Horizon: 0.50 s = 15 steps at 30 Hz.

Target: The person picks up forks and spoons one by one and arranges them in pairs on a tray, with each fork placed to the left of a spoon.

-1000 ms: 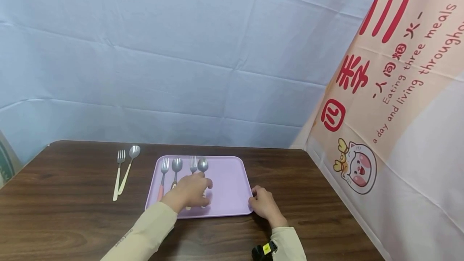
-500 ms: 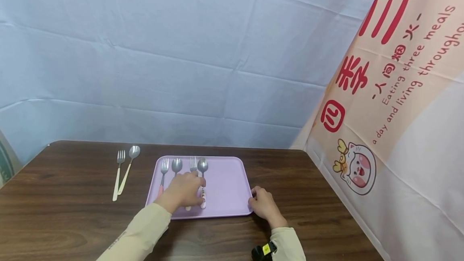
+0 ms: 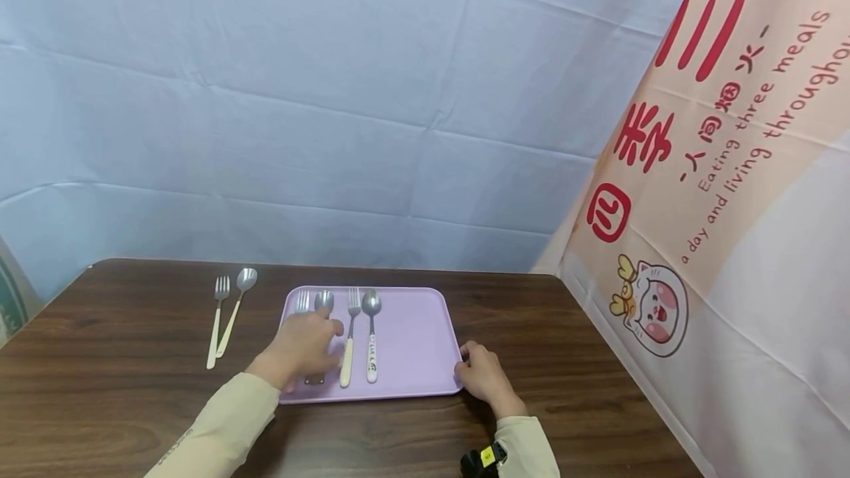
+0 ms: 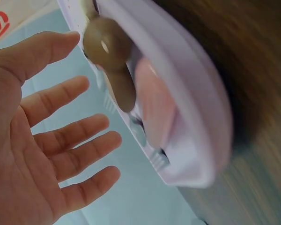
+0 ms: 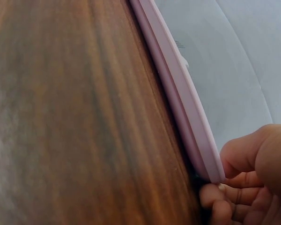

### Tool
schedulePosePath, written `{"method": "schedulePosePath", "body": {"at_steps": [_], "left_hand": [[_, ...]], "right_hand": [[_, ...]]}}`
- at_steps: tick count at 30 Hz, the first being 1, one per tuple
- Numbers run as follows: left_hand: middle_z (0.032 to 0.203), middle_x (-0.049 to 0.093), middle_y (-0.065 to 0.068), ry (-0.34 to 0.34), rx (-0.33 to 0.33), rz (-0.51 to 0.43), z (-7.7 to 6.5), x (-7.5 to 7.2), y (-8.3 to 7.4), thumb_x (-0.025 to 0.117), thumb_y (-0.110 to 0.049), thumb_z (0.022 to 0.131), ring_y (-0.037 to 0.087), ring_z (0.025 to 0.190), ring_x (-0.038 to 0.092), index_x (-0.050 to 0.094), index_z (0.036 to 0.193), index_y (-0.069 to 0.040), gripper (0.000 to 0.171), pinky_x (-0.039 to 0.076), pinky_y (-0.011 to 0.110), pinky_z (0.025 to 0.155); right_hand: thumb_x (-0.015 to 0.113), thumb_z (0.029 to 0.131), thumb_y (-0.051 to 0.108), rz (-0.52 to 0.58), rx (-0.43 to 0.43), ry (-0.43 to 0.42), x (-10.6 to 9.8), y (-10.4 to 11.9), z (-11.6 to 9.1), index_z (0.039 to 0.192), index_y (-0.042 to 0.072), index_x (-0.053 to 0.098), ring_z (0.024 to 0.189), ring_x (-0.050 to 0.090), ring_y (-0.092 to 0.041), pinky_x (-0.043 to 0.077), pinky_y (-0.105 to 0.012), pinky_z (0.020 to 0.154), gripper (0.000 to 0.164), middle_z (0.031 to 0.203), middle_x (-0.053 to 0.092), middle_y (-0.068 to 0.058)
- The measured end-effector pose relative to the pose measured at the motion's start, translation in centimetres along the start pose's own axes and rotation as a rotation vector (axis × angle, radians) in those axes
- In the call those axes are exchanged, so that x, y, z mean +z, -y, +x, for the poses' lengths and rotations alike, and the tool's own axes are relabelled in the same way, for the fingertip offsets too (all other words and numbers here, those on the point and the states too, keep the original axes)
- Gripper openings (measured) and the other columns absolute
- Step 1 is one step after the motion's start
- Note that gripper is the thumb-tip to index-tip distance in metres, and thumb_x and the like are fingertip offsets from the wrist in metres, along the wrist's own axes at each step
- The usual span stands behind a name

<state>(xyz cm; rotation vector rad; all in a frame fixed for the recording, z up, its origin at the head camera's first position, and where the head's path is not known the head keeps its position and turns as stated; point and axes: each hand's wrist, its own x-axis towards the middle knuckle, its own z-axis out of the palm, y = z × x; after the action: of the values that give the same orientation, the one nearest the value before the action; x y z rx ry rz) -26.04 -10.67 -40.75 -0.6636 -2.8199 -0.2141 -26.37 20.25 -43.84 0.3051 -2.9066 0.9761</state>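
A light purple tray (image 3: 417, 345) lies on the table with forks and spoons side by side in it. My left hand (image 3: 300, 347) hovers over its left part, fingers spread and holding nothing. Beneath that hand are a fork with a pink handle (image 4: 154, 105) and a spoon with a brown handle (image 4: 107, 44), partly hidden in the head view. Right of it lie a cream-handled fork (image 3: 347, 360) and a spoon with a patterned white handle (image 3: 372, 356). My right hand (image 3: 486, 376) grips the tray's right edge, thumb on the rim and fingers curled below.
On the dark wooden table (image 3: 119, 389), left of the tray, lie another fork (image 3: 215, 330) and spoon (image 3: 229, 324), their pale handles close together. A pale blue cloth (image 3: 319, 109) hangs behind the table, and a printed cloth (image 3: 730, 168) hangs at the right.
My left hand has moved left across the tray, uncovering the cream-handled fork and white-handled spoon and covering more of the leftmost pair. The right hand stays at the tray's edge.
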Motion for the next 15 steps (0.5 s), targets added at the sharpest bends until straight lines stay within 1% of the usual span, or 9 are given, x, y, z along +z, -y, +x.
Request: {"method": "schedulePosePath", "body": {"at_steps": [4,6,11,15], "left_hand": [[0.085,0.061,0.007,0.006,-0.024,0.0,-0.3,-0.1,0.8,0.071,-0.025,0.068,0.025,0.071,0.059,0.068,0.092,-0.01,0.028,0.049,0.044,0.059],[0.085,0.061,0.006,0.011,-0.038,0.008,-0.4,-0.2,1.3,0.071,-0.026,0.067,0.024,0.073,0.059,0.068,0.092,-0.01,0.03,0.049,0.045,0.058],[0.081,0.057,0.005,0.008,-0.077,0.005,-1.0,-0.4,2.4,0.071,-0.029,0.066,0.022,0.069,0.057,0.068,0.092,-0.011,0.032,0.046,0.044,0.055],[0.083,0.057,0.007,-0.012,-0.101,-0.025,-1.5,-0.6,3.3,0.071,-0.028,0.068,0.025,0.068,0.058,0.068,0.093,-0.01,0.031,0.046,0.043,0.053]], "right_hand": [[0.055,0.077,0.0,0.001,0.001,-0.002,0.0,0.0,0.0,0.095,-0.008,0.057,0.063,0.052,-0.018,0.045,-0.032,0.055,0.019,0.069,0.056,-0.006],[0.055,0.077,0.0,-0.001,0.001,-0.001,0.0,0.0,0.0,0.095,-0.008,0.057,0.062,0.052,-0.018,0.045,-0.032,0.055,0.02,0.069,0.056,-0.006],[0.056,0.077,0.0,-0.001,0.006,0.003,0.0,0.0,0.0,0.096,-0.008,0.057,0.064,0.054,-0.019,0.046,-0.033,0.056,0.021,0.071,0.058,-0.008],[0.056,0.077,0.0,-0.001,0.008,0.006,0.0,0.1,0.0,0.097,-0.009,0.057,0.066,0.055,-0.02,0.047,-0.034,0.057,0.021,0.073,0.059,-0.009]]}}
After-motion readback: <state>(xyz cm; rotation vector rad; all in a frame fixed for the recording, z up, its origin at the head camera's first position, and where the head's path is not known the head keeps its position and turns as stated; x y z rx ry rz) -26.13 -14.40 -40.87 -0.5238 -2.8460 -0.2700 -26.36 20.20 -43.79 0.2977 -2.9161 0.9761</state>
